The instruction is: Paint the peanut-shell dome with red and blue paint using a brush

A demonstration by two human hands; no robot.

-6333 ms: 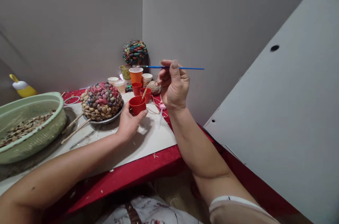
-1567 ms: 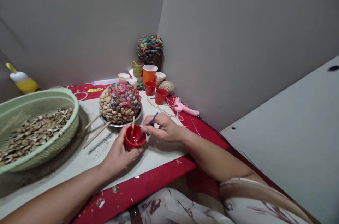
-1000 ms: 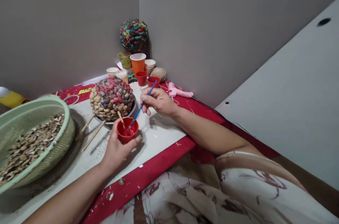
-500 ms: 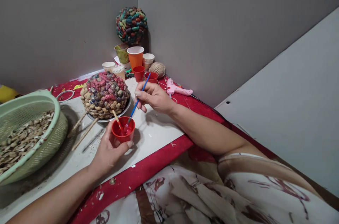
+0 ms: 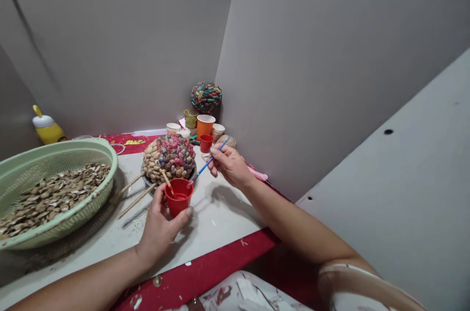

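A: Where to find the red cup [image 5: 179, 208]?

B: In the left hand [image 5: 161, 227], just in front of the nutshell-studded ball [image 5: 171, 159], with the white board [image 5: 227, 232] beneath. Lifted or resting there? Cannot tell.

A: Gripped how?

B: Clasped from the left, with the thumb across the near side and the other fingers mostly hidden behind.

A: And the right hand [image 5: 229, 166]?

B: Pinching the blue paintbrush [image 5: 202, 168] between thumb and fingertips, partway along the handle. Bristles down, at the cup's right rim; touching or just above, hard to tell.

A: Any advice for loading such a fine brush?

B: Best to wet only the bristles in the reddish liquid [image 5: 179, 196], likely paint, then draw along the inner rim with a slight roll of the handle, to shed drips and keep a neat point. Better a light pinch than a tight one, for easy turning.

A: Anything to watch for?

B: The wooden stick [image 5: 167, 181], leaning in the cup at the left. Worth working on the right side, clear of any knock. Wise, too, to keep the cup level and close under the bristles, to spare the board any spots.

A: And nearby?

B: Beneath the ball, a metal dish [image 5: 147, 182]; to the left, a green plastic basket [image 5: 110, 154] of empty shells [image 5: 66, 193]; farther back, another red cup [image 5: 206, 143].
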